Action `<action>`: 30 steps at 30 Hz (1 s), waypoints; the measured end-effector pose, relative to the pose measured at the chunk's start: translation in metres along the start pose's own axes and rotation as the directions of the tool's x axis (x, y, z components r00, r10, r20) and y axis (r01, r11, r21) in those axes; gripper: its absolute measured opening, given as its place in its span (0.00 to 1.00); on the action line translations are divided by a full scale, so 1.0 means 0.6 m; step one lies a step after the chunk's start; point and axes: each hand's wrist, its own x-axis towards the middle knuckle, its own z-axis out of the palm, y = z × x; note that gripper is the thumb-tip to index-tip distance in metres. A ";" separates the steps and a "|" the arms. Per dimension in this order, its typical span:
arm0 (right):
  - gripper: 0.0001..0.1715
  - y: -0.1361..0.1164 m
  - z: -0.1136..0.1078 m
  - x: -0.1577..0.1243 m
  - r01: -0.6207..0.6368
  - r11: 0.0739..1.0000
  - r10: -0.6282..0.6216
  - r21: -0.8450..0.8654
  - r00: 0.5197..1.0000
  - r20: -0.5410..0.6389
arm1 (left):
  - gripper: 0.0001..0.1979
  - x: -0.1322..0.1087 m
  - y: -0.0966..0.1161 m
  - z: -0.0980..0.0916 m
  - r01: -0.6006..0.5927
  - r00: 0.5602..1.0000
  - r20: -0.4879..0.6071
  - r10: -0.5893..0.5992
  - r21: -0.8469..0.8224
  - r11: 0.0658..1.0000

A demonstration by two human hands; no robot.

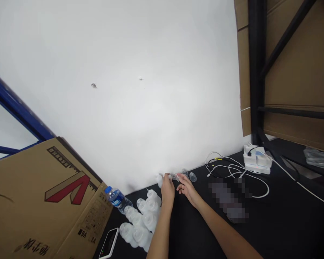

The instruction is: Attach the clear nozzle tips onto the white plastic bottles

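My left hand (167, 187) is closed around a small white plastic bottle (159, 180) close to the wall; the fingers hide much of it. Facing it, my right hand (187, 187) has its fingertips pinched at a small clear plastic cap (174, 177), partly covered by the fingers. Just beyond the right hand lie more clear caps (193, 177) on the black table. Left of my left forearm stands a cluster of several white squeeze bottles (142, 235) with translucent domed tops.
A water bottle with a blue cap (116, 197) leans by a large cardboard box (70, 194) on the left. A white-edged phone (109, 243) lies nearby. White cables (232, 167), a white power strip (256, 160) and a blurred dark object (229, 202) are at right.
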 end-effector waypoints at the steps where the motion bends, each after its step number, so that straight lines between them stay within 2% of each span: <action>1: 0.30 -0.001 0.000 0.001 0.011 1.000 -0.011 0.010 1.000 -0.005 | 0.16 -0.014 -0.001 -0.004 -0.005 1.000 -0.006 0.005 -0.001 1.000; 4: 0.28 -0.004 -0.002 0.004 0.046 0.998 -0.046 0.030 0.999 -0.013 | 0.19 -0.069 -0.003 -0.020 -0.047 0.998 -0.031 0.047 -0.005 0.999; 7: 0.29 -0.004 -0.004 0.005 0.077 0.997 -0.077 0.010 0.997 0.005 | 0.19 -0.122 -0.002 -0.034 -0.135 0.991 0.018 0.135 -0.017 0.991; 10: 0.34 -0.001 -0.006 0.005 0.086 0.996 -0.085 -0.031 0.995 0.052 | 0.19 -0.149 -0.001 -0.036 -0.205 0.978 0.031 0.204 0.024 0.978; 16: 0.37 0.000 -0.006 0.002 0.080 0.994 -0.075 -0.077 0.995 0.066 | 0.21 -0.147 -0.018 -0.016 -0.295 0.951 -0.069 0.301 0.093 0.951; 22: 0.28 -0.006 -0.009 -0.001 0.053 0.993 -0.048 -0.101 0.998 0.048 | 0.29 -0.148 -0.034 -0.005 -0.237 0.961 -0.118 0.251 0.121 0.964; 25: 0.24 -0.014 -0.008 -0.004 0.027 0.998 -0.023 -0.052 0.998 0.059 | 0.31 -0.148 -0.036 -0.001 -0.232 0.958 -0.161 0.237 0.049 0.972; 27: 0.24 -0.020 -0.006 -0.005 0.002 1.000 -0.001 -0.012 0.999 0.049 | 0.35 -0.148 -0.037 0.003 -0.209 0.962 -0.188 0.198 -0.042 0.977; 30: 0.24 -0.026 -0.003 -0.004 -0.020 0.999 0.020 0.029 1.000 0.018 | 0.43 -0.148 -0.040 0.009 -0.114 0.987 -0.136 0.088 -0.195 0.974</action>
